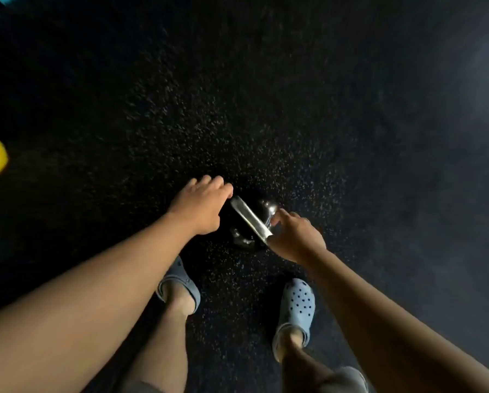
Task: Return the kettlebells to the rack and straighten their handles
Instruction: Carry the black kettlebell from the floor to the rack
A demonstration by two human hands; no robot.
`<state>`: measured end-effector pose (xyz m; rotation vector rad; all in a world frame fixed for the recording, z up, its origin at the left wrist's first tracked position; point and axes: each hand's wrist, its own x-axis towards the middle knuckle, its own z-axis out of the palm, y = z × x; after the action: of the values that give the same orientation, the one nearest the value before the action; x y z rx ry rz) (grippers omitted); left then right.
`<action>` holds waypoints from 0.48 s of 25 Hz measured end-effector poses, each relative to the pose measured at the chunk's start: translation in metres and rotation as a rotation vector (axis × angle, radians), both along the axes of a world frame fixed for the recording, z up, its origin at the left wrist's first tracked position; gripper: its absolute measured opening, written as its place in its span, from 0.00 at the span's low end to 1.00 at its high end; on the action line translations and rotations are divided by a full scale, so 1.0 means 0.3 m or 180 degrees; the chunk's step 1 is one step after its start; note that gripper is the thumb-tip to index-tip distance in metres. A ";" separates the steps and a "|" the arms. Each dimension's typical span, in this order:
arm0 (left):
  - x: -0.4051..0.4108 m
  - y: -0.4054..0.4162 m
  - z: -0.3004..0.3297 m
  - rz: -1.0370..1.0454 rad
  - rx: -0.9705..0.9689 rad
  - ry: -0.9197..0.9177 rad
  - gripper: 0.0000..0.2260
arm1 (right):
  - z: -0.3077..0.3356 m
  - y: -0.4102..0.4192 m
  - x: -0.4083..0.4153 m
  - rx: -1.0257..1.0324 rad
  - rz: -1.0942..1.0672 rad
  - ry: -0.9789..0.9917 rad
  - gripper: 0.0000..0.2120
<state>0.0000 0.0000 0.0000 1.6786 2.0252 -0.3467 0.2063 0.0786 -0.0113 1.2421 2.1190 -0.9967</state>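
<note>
Speckled black rubber floor (266,109) is filling the view. A black kettlebell (242,236) is sitting on it before the feet — its bright metal handle (250,219) slanting. Left hand (200,205) is curling at one end, right hand (297,239) gripping the other.

Bare forearms and shins, grey shorts (348,378), and pale blue-grey perforated clogs (297,307) on both feet.

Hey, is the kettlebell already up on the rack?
No, the black kettlebell sits on the dark speckled floor in front of the person's feet, with both hands at its shiny handle and no rack in view.
</note>
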 end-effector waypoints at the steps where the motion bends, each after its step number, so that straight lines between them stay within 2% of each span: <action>1: -0.017 0.021 -0.085 -0.0120 -0.0105 -0.0002 0.25 | -0.087 -0.007 -0.017 0.0009 0.0061 -0.0167 0.24; 3: -0.035 0.041 -0.254 -0.0354 -0.0229 -0.0138 0.28 | -0.236 -0.038 -0.045 0.0070 0.0240 -0.0415 0.27; 4: -0.031 0.060 -0.307 -0.0502 -0.0349 -0.0280 0.28 | -0.273 -0.044 -0.050 0.0003 0.0225 -0.0518 0.26; 6: -0.029 0.104 -0.399 -0.0742 -0.0270 -0.0642 0.15 | -0.335 -0.048 -0.077 -0.0163 0.0065 -0.0481 0.18; 7: -0.039 0.119 -0.425 -0.0732 -0.0248 -0.0877 0.11 | -0.345 -0.043 -0.088 -0.0294 -0.0067 -0.0424 0.13; 8: -0.056 0.131 -0.424 -0.0660 -0.0334 -0.1132 0.11 | -0.330 -0.034 -0.104 -0.0390 -0.0127 -0.0404 0.10; 12: -0.159 0.112 -0.368 -0.0251 -0.0551 -0.1753 0.11 | -0.211 0.016 -0.183 -0.0178 0.0040 -0.0123 0.06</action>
<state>-0.0477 0.0336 -0.1104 1.5385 1.4861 -0.0668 0.1516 0.0836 -0.0746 1.2103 2.0532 -1.0115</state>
